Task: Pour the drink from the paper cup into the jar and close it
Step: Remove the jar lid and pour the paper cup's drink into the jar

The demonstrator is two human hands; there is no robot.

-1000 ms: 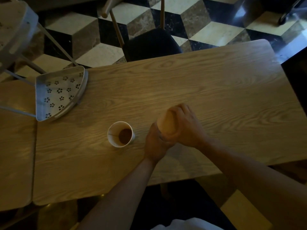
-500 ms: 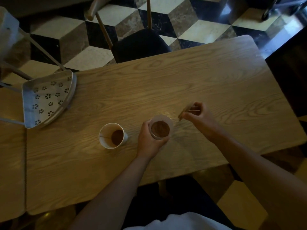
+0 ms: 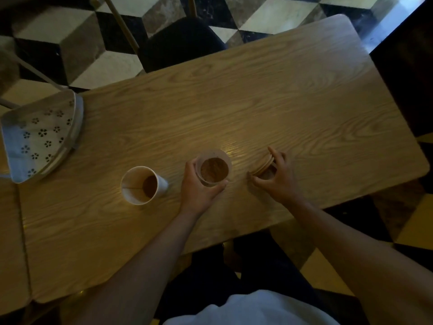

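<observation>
A glass jar (image 3: 213, 170) stands open on the wooden table (image 3: 257, 102), brown at its bottom. My left hand (image 3: 199, 187) wraps around its near side. To its left a white paper cup (image 3: 141, 185) stands upright with brown drink inside, untouched. Right of the jar, my right hand (image 3: 275, 175) holds the round wooden lid (image 3: 263, 166) tilted, its lower edge at or near the tabletop.
A white perforated metal tray (image 3: 39, 137) with flower cut-outs rests on the table's far left corner. A dark-seated chair (image 3: 180, 41) stands beyond the far edge. A second wooden tabletop (image 3: 9, 231) adjoins on the left. The floor is a chequered tile pattern.
My right hand took the lid off the jar and carried it rightward and down to the table. My left hand stayed on the jar. The cup has not moved.
</observation>
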